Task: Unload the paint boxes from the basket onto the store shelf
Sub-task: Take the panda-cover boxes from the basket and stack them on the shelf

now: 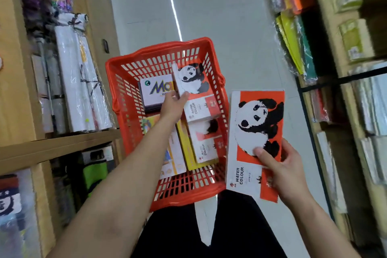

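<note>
A red plastic basket [127,81] sits on the floor in front of me, holding several paint boxes. My left hand [172,106] reaches into it and grips the lower edge of a tilted panda water colour box [191,78], lifted at an angle above the others. My right hand [280,170] holds a larger panda water colour box [254,132] outside the basket, to its right. A white "Mo…" box [154,92], another panda box [206,142] and a yellow box [185,148] lie in the basket.
Wooden shelves stand on both sides of the aisle. The left shelf [58,146] carries wrapped white rolls [79,81] and bagged goods. The right shelf [343,81] holds stacks of coloured paper [293,44] and packets. Grey floor runs between them.
</note>
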A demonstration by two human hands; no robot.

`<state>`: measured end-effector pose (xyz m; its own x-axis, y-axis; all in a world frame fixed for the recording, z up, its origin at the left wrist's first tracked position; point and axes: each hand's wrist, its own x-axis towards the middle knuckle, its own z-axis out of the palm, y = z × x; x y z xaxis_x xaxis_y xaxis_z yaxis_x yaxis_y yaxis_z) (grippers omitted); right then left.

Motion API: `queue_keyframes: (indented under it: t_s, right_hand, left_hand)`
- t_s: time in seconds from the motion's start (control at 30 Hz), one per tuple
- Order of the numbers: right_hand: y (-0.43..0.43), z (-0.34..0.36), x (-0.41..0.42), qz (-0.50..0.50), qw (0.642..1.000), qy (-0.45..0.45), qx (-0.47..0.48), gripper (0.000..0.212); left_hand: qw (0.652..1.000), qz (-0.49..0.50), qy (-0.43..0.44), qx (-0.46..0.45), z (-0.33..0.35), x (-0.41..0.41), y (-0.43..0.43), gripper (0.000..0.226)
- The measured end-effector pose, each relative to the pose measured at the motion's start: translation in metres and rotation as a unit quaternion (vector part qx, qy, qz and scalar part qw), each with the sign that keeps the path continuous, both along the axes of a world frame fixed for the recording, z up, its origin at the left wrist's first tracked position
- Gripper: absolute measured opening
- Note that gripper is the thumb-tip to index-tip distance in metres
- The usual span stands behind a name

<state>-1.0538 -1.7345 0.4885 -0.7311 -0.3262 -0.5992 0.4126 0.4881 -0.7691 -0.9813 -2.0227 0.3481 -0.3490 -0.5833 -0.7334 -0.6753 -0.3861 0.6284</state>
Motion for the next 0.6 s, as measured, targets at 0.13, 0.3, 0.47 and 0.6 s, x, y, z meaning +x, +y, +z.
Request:
queue_keyframes:
  t_s: [0.13, 0.3, 0.47, 0.6]
  right_hand:
    - [0.012, -0.012, -0.013, -0.031, 0.999, -0.017, -0.009, 0.047]
    - [0.016, -0.02, -0.023, -0.05, 0.997, -0.052, -0.018, 0.027]
    - [0.018, -0.02, -0.032, -0.026, 0.997, -0.062, -0.022, 0.031]
    - [0.022, -0.026, -0.035, -0.018, 0.997, -0.067, -0.025, 0.032]
  left_hand:
    - [1.0, 0.021, -0.007, -0.022, -0.021, -0.023, 0.0, 0.048]
    - [0.993, -0.049, 0.015, -0.104, -0.015, 0.006, 0.023, 0.051]
    - [0.996, -0.074, 0.018, -0.056, -0.007, 0.043, 0.091, 0.063]
    - [0.999, -0.044, 0.028, -0.01, 0.001, 0.039, 0.115, 0.082]
